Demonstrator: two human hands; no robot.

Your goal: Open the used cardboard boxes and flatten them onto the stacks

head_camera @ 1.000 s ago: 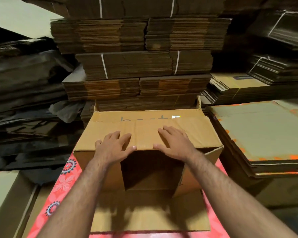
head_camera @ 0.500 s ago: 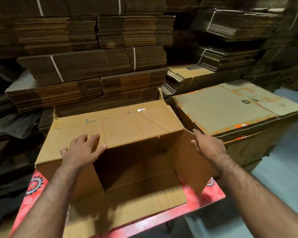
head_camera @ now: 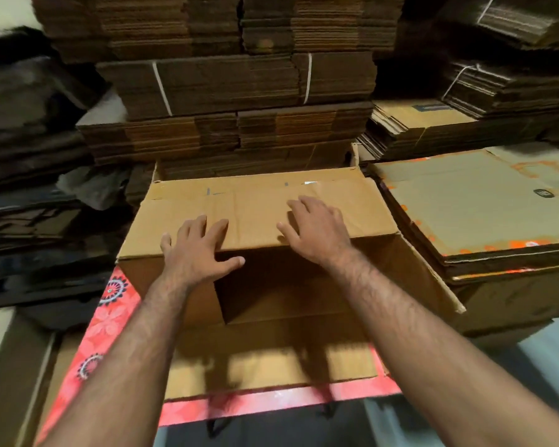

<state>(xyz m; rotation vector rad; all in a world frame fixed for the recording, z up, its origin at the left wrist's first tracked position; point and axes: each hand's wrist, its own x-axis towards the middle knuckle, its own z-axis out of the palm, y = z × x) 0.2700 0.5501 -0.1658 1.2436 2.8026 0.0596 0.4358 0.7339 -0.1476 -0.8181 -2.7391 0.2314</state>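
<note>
Your left hand (head_camera: 197, 250) lies flat on the top panel of the cardboard box (head_camera: 255, 214), fingers spread and straight, thumb reaching out over the panel's near edge; your right hand (head_camera: 313, 230) rests on the same panel just beside it, fingers extended and slightly bent, gripping nothing. The box lies on its side on the table with the red patterned cloth (head_camera: 110, 321), its open mouth facing you; the lower flap (head_camera: 271, 359) lies spread on the cloth toward you, and the right side flap (head_camera: 430, 272) stands swung outward. Just right of the box sits a stack of flattened cartons (head_camera: 484, 214) with orange print along its edge; behind the box rise bundled cardboard stacks (head_camera: 239, 91) tied with white straps; dark piles sit at the left.
</note>
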